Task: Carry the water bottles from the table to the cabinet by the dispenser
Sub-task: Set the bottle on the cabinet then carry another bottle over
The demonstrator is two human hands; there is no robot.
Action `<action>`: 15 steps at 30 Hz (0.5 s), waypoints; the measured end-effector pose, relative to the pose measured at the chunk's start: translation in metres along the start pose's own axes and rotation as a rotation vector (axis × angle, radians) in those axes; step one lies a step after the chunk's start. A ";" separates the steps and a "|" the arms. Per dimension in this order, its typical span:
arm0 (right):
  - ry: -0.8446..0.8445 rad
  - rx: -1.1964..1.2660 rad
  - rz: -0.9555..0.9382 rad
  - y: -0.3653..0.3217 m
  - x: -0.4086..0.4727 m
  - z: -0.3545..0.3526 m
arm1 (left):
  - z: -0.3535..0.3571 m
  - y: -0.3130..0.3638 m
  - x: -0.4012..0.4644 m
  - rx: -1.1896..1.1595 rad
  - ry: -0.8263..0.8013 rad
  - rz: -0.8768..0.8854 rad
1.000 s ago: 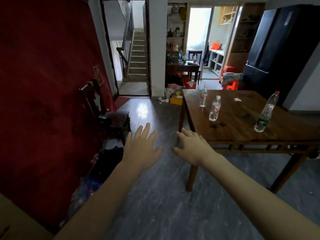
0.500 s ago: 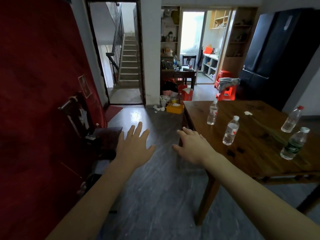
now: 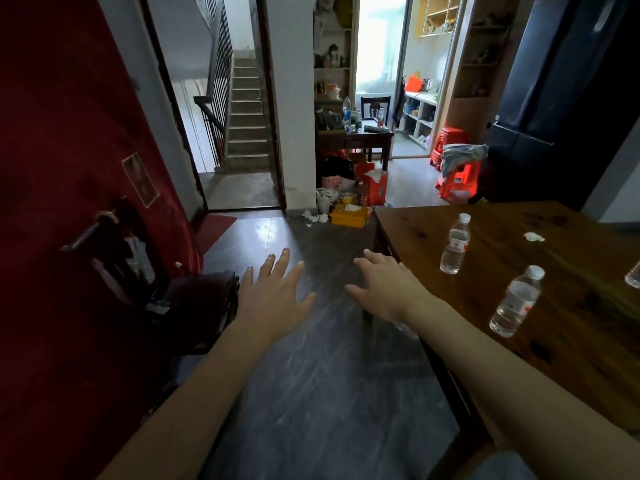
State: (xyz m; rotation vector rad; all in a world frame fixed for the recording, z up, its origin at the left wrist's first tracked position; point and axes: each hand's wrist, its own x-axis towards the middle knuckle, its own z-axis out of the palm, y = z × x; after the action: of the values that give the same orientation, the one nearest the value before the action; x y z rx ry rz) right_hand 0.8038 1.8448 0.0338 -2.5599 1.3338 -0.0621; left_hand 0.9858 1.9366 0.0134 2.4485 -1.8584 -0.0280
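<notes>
A strip of dark grey stone floor (image 3: 311, 393) is running open between the dark wooden chair (image 3: 194, 299) standing against the red wall on the left and the brown wooden surface (image 3: 571, 341) on the right. Two clear plastic water bottles, the farther one (image 3: 454, 244) and the nearer one (image 3: 515, 303), are standing well apart, leaving bare wood between them. A yellow box (image 3: 349, 216) and scattered litter are crowding the floor ahead.

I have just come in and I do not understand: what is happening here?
A person stands beside a wooden table with both arms stretched forward. The left hand and right hand are open and hold nothing. Two water bottles stand upright on the table, untouched; a third shows at the right edge.
</notes>
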 end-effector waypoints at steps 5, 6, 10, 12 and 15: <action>0.015 -0.010 0.008 0.036 0.117 -0.015 | -0.003 -0.005 0.116 0.021 -0.007 0.016; 0.018 -0.005 0.016 0.043 0.139 -0.020 | -0.005 -0.005 0.139 0.024 -0.017 0.028; 0.034 0.010 0.031 0.066 0.215 -0.032 | -0.017 -0.010 0.217 0.029 -0.011 0.031; 0.025 0.018 0.037 0.074 0.244 -0.036 | -0.018 -0.012 0.250 0.032 -0.008 0.035; 0.015 0.023 0.065 0.092 0.283 -0.038 | -0.015 -0.008 0.304 0.030 -0.006 0.045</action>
State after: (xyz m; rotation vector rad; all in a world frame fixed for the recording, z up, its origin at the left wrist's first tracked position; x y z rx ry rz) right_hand 0.8888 1.5570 0.0256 -2.5002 1.4123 -0.0843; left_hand 1.0767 1.6465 0.0358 2.4272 -1.9302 -0.0061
